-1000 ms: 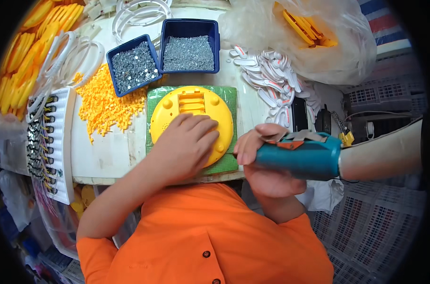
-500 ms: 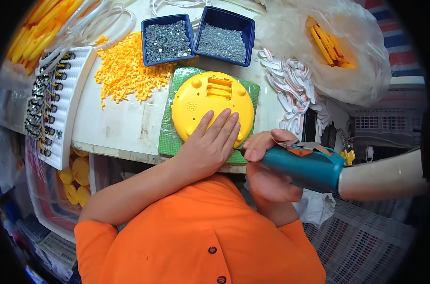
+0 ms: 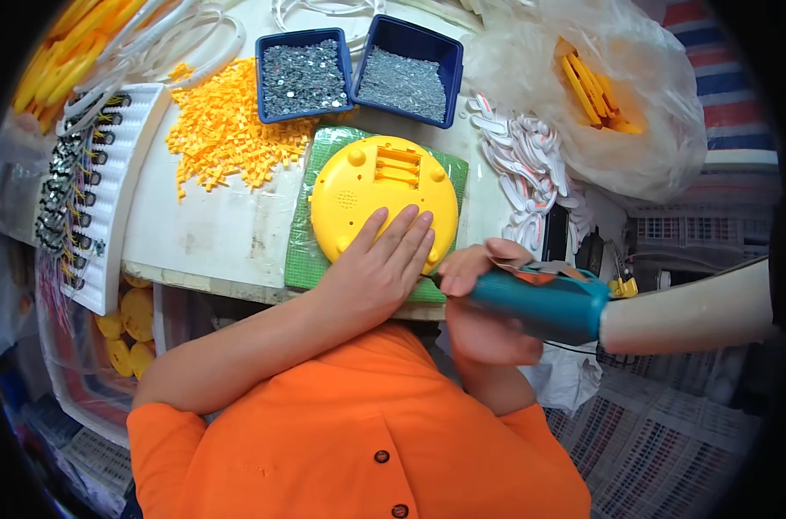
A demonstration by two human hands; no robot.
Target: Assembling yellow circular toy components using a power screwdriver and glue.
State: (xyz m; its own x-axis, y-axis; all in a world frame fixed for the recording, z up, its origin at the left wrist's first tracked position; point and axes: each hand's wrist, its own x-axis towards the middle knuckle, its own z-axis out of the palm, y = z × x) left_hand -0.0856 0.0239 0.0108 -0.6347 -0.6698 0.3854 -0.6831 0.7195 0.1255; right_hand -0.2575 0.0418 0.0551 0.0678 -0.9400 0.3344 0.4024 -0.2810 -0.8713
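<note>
A round yellow plastic housing [image 3: 332, 186] lies on a green mat [image 3: 303, 251], its open battery compartment [image 3: 397, 167] facing up at the far side. Flat across its near part rests my left hand [image 3: 383, 259], fingers stretched out. My right hand [image 3: 479, 294] is wrapped round the front of a teal electric screwdriver [image 3: 544, 304], held sideways with its tip toward the near right edge of the housing. Whether the tip touches a screw is hidden by my fingers. A beige cylinder [image 3: 687, 318] continues from the tool's rear.
Behind the housing stand two blue bins, one with washer-like parts [image 3: 305, 78], one with screws [image 3: 403, 82]. Small yellow pieces [image 3: 229, 130] are heaped at left, beside a white foam tray [image 3: 134, 173] of wired parts. White strips [image 3: 531, 164] and a plastic bag [image 3: 661, 112] lie at right.
The whole view has shifted slightly. My left hand stays flat on the housing and my right hand keeps the screwdriver at its edge; the lower fingers of my right hand have moved slightly.
</note>
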